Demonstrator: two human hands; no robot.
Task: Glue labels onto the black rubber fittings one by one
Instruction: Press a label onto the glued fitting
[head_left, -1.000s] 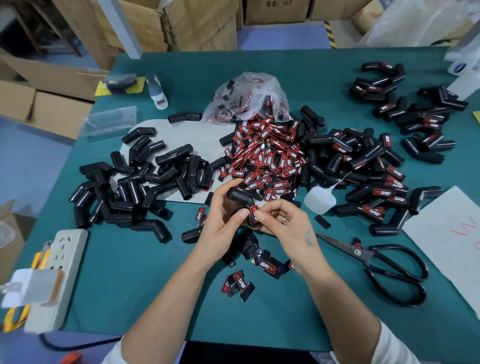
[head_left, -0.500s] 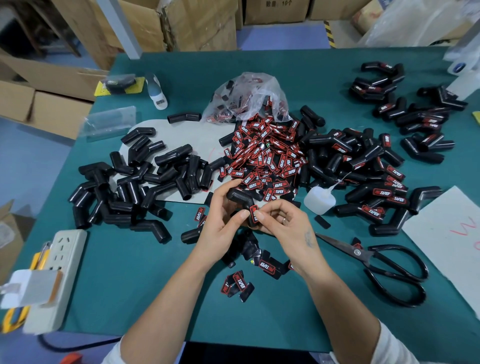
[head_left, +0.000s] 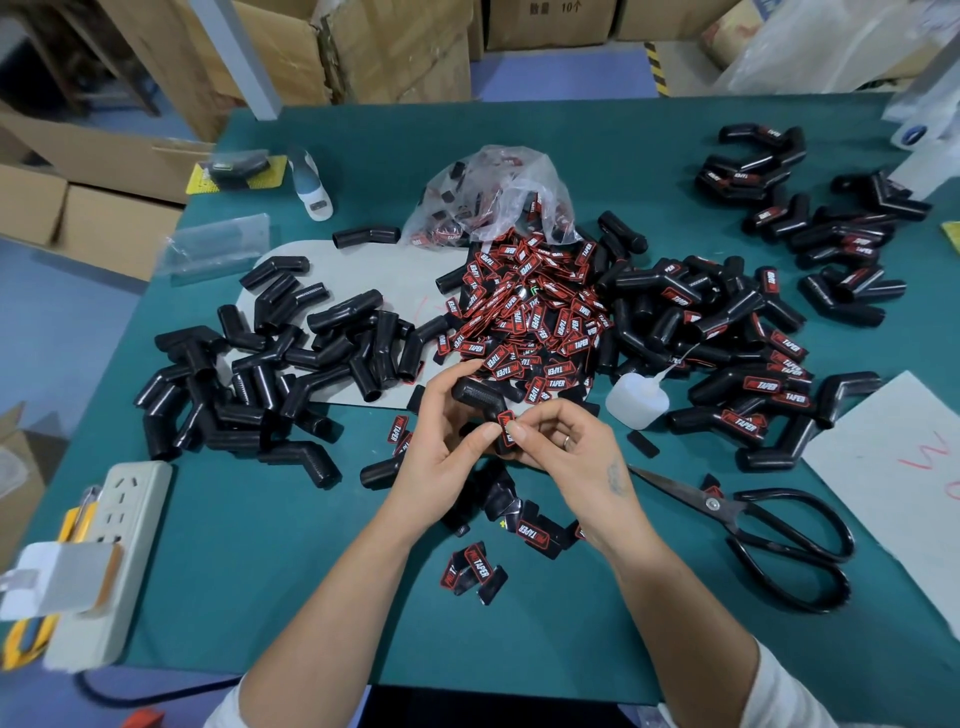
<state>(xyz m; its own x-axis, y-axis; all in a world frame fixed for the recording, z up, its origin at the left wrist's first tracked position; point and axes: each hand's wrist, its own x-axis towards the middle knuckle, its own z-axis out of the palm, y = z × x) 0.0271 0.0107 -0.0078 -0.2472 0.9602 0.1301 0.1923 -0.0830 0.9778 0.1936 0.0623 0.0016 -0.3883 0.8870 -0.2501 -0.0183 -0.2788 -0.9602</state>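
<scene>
My left hand (head_left: 447, 441) grips a bent black rubber fitting (head_left: 475, 395) just above the green table. My right hand (head_left: 566, 447) pinches a red and black label (head_left: 506, 423) against that fitting, with the left thumb touching beside it. A heap of loose labels (head_left: 530, 312) lies behind my hands. Plain black fittings (head_left: 291, 364) are piled at the left. Fittings with labels on them (head_left: 748, 353) are heaped at the right. A small white glue bottle (head_left: 636, 400) lies by my right hand.
Black scissors (head_left: 769, 530) lie at the right, by a white sheet (head_left: 893, 467). A white power strip (head_left: 104, 551) sits at the table's left front edge. A few labels (head_left: 475, 569) lie between my forearms. A clear plastic bag (head_left: 493, 197) lies behind the label heap; cardboard boxes stand beyond.
Both hands stay in nearly the same place. The label sits a little more squarely on the fitting under my fingertips.
</scene>
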